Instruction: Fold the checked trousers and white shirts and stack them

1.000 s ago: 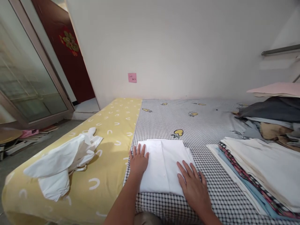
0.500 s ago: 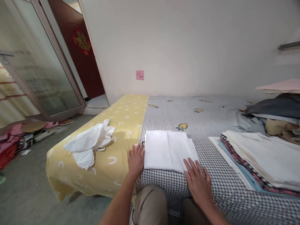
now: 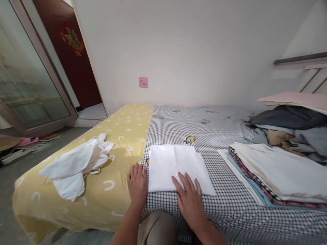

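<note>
A white cloth (image 3: pixel 163 165), folded into a flat rectangle, lies on the checked part of the bed near its front edge. My right hand (image 3: pixel 190 195) rests on the cloth's front half with its fingers spread. Beside the cloth's left edge, my left hand (image 3: pixel 138 183) lies on the yellow sheet, fingers extended and close together. Neither hand grips anything. Farther left, a crumpled white cloth (image 3: pixel 76 163) is spread loosely on the yellow sheet.
A stack of folded fabrics (image 3: pixel 278 173), cream on top, sits to the right. Behind it is a heap of dark clothes (image 3: pixel 286 117) under a pink item (image 3: pixel 298 99). The bed (image 3: pixel 130 115) meets a white wall bearing a pink note (image 3: pixel 143 82). A glass door stands left.
My right hand has moved left from the cloth's right corner onto its front middle. The cloth's right side now lies flatter and wider. The view has turned right.
</note>
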`<state>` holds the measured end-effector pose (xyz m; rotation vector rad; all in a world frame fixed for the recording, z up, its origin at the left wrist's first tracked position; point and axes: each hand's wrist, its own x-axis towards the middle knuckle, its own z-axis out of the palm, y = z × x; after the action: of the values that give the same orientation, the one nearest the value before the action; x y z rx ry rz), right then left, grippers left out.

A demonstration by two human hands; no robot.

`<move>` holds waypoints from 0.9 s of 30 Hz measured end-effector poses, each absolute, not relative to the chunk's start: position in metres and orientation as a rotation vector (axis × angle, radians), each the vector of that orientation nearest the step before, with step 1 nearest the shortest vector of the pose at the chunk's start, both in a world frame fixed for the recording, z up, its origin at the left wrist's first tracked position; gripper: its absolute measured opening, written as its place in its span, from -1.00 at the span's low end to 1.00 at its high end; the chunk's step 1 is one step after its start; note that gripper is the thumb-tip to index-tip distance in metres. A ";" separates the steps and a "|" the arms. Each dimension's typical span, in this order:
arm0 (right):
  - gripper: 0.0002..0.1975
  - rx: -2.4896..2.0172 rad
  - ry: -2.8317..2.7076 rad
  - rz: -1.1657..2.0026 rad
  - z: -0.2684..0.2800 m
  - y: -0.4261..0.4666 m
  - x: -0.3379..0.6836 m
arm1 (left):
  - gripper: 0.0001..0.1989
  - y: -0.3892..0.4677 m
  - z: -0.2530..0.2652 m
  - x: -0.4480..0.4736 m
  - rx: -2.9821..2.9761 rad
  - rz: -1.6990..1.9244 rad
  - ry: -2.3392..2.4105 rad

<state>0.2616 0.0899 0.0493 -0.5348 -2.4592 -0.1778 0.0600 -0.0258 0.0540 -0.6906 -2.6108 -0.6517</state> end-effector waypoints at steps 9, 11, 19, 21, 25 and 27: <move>-0.31 -0.534 -2.547 0.055 0.043 0.103 0.236 | -0.49 -0.023 0.054 0.060 -0.657 -0.424 -2.609; -0.29 -0.554 -2.569 0.077 0.044 0.105 0.234 | -0.48 -0.022 0.054 0.060 -0.653 -0.413 -2.612; -0.13 -0.501 -2.726 0.068 0.054 0.119 0.227 | -0.45 -0.021 0.051 0.060 -0.639 -0.450 -2.580; -0.14 -0.501 -2.736 0.060 0.051 0.121 0.226 | -0.44 -0.020 0.052 0.060 -0.637 -0.448 -2.586; -0.14 -0.518 -2.729 0.010 0.043 0.123 0.223 | -0.44 -0.020 0.053 0.060 -0.620 -0.501 -2.614; -0.14 -0.518 -2.732 0.004 0.043 0.124 0.222 | -0.43 -0.020 0.052 0.059 -0.598 -0.545 -2.635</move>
<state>0.2220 0.1238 0.0430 -0.5182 -2.7321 0.0038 0.0587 -0.0204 0.0524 -0.5980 -2.6347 -0.5450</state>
